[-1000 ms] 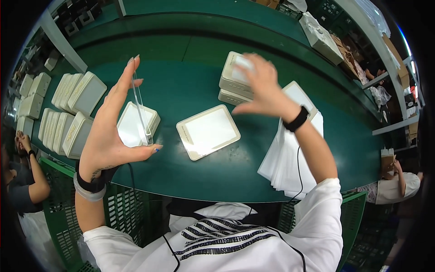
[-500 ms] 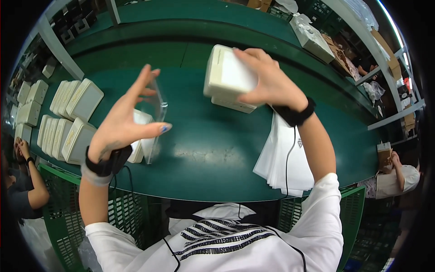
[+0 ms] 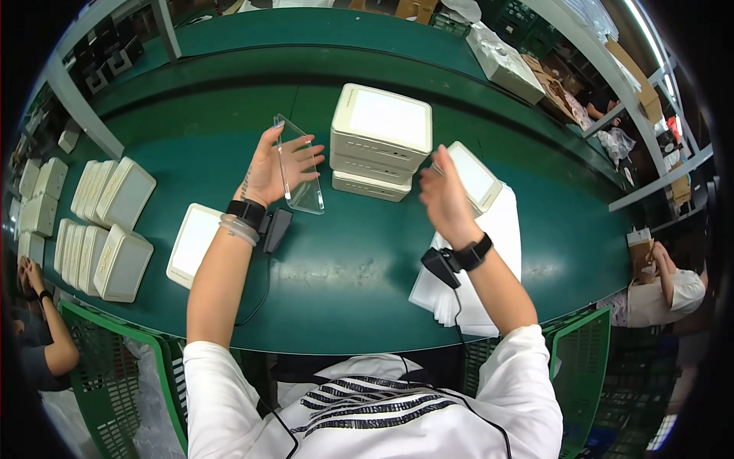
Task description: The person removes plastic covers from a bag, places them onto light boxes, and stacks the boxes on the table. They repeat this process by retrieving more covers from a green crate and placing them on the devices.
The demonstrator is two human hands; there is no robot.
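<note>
My left hand point(image 3: 281, 164), its fingers spread, holds a thin clear plastic cover point(image 3: 297, 172) tilted up on edge beside a stack. That stack of cream box-shaped devices point(image 3: 384, 122) with white tops stands at the table's middle, its layers slightly offset. Just right of it, my right hand point(image 3: 447, 195) is raised with fingers stretched out and nothing in it. Another cream device point(image 3: 475, 180) lies close by that hand, partly over a sheaf of white bags point(image 3: 489, 252). One more device point(image 3: 191, 245) lies flat near my left forearm, which hides part of it.
Rows of similar devices point(image 3: 115, 195) stand on edge at the left of the green table point(image 3: 359, 298). Green crates point(image 3: 122, 367) flank me below the table edge. People sit at both sides, and a raised shelf point(image 3: 306, 34) runs along the back.
My right hand has let go of a device, which now rests on the stack, and drawn back toward me. My left hand has moved right with the clear cover. The view has shifted slightly.
</note>
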